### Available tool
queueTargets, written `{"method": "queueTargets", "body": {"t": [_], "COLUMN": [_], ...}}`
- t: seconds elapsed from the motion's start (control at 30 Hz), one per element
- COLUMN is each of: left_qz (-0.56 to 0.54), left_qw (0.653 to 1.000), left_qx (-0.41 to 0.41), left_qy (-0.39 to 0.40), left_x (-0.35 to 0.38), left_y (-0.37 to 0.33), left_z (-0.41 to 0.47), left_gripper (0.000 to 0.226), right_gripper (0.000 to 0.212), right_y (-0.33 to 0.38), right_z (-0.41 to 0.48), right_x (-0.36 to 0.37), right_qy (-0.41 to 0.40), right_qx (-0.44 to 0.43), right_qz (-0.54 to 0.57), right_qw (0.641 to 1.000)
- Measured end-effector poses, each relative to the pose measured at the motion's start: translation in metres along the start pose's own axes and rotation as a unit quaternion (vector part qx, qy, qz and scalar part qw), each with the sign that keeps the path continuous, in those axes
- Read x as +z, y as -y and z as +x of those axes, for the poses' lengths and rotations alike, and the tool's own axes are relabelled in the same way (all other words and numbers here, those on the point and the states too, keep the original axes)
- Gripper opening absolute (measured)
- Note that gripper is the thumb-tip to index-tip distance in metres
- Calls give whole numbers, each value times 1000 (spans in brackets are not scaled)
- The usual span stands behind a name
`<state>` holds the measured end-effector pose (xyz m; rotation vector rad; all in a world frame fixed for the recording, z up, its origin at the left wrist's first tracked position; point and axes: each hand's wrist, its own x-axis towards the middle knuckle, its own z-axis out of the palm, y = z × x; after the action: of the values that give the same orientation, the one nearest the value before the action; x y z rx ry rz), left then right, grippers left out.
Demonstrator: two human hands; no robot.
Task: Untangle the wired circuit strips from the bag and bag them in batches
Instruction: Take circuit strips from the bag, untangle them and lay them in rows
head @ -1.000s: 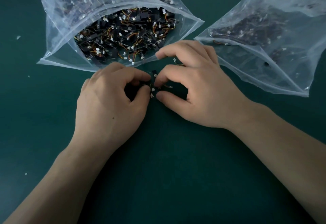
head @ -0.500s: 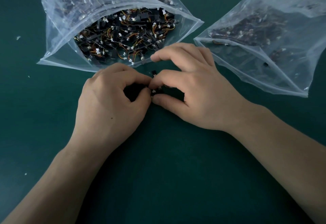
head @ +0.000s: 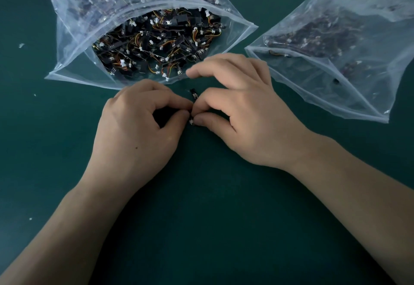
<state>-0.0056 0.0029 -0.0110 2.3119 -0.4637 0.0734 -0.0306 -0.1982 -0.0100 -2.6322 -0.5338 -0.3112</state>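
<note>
My left hand (head: 136, 134) and my right hand (head: 244, 109) meet fingertip to fingertip over the green table. Between them they pinch a small black wired circuit strip (head: 194, 94), whose top end sticks up above the fingers; most of it is hidden. Just beyond the hands lies a clear plastic bag (head: 74, 38), its mouth open toward me. It is filled with several tangled black circuit strips (head: 156, 42) with orange and yellow wires and white connectors. A second clear bag (head: 349, 78) with darker strips inside lies at the right.
The dark green table surface (head: 201, 206) stretches in front of the hands. A few tiny white scraps (head: 21, 45) lie at the left. Both forearms rest low across the near part of the table.
The hands have closed in on each other; the right hand's thumb and fingers moved left until they touch the left fingertips around the strip. The bags have not moved.
</note>
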Motion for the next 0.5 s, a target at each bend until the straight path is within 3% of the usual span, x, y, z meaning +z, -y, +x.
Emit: {"method": "queueTargets", "body": {"t": [0.17,0.5], "left_qz": [-10,-5], "left_qw": [1000,1000], "left_qx": [-4,0], "left_qy": [2,17], "left_x": [-1,-3], "left_y": [-3,-6], "left_z": [0,0], "left_gripper": [22,36], "right_gripper": [17,21], "right_y": [5,9], "right_z": [0,0], "right_x": [-1,1], "right_qy": [-76,-40], "right_qx": [-59,-91], "right_qz": [-60,-46], "right_qw": [994,994]}}
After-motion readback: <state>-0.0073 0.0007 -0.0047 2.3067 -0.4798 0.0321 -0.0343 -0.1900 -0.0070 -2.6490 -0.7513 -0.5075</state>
